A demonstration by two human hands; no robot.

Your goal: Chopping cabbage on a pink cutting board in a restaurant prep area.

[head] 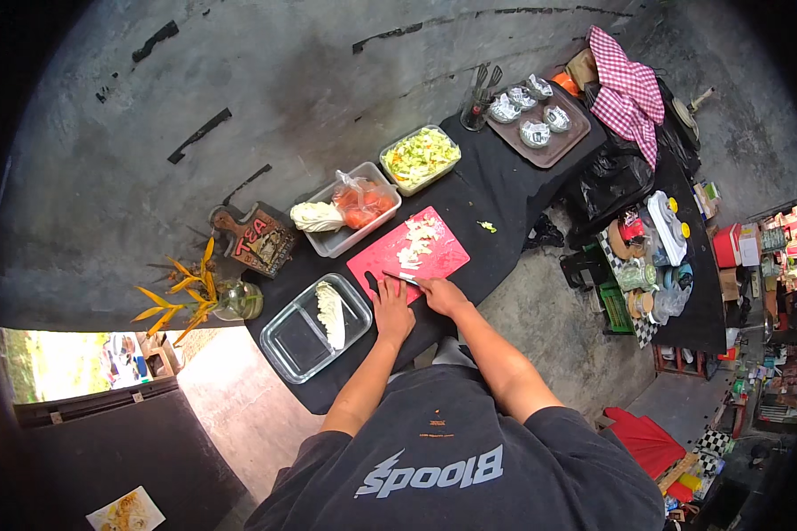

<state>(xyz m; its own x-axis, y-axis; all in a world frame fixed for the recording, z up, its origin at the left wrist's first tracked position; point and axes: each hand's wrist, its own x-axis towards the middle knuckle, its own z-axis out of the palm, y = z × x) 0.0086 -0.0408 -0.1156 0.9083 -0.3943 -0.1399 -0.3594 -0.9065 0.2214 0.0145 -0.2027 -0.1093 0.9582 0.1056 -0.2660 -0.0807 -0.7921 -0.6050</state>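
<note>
A red cutting board (450, 247) lies before me on a black-covered table, with chopped pale cabbage (417, 242) along its middle. In my right hand (443, 297) is a knife (402, 277), its blade lying across the near part of the board and pointing left. My left hand (393, 308) rests at the board's near left edge, fingers by the blade and the handle slot. Whether anything is under those fingers is hidden. To the left, a two-compartment clear container (285, 355) has a cabbage leaf piece (331, 315) in its right compartment.
Behind the board stand a plastic tub (335, 247) with cabbage and bagged tomatoes (365, 202), and another tub of chopped vegetables (422, 158). A glass vase (239, 300) is at left. Far right, a tray (551, 156) bears several wrapped bowls. Cabbage scraps (487, 227) lie right of the board.
</note>
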